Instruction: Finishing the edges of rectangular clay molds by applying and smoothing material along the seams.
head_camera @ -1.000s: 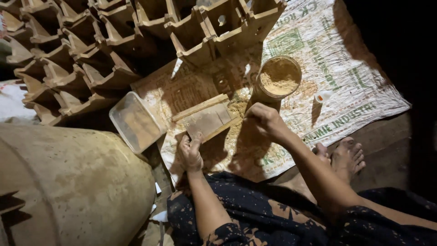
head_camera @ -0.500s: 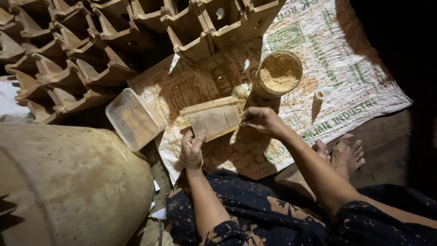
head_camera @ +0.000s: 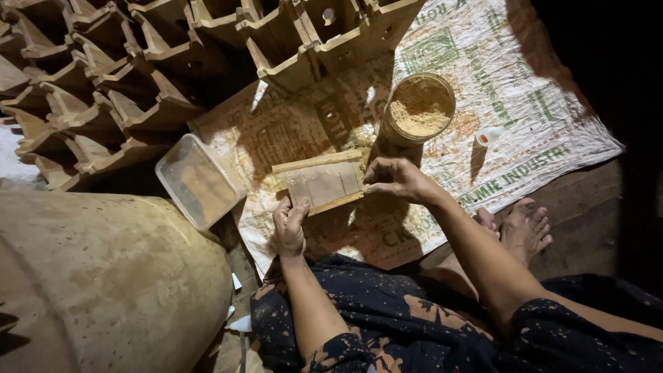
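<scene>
**Wooden tray steadied at both ends**

The flat wooden tray (head_camera: 323, 183) was held over the printed woven sack (head_camera: 525, 131), likely so spill was caught. Left hand (head_camera: 289, 224) was pinched on its near corner; right hand (head_camera: 395, 181) was pinched on the far edge. The sawdust-filled jar (head_camera: 419, 107) was kept just beyond, the clear plastic box (head_camera: 197, 181) beside.

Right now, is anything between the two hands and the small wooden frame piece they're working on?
Nothing visible. The left hand grips the wooden frame piece at its near-left corner, and the right hand pinches its right edge. The plastic tub and the cup of powder sit off to the sides.
</scene>
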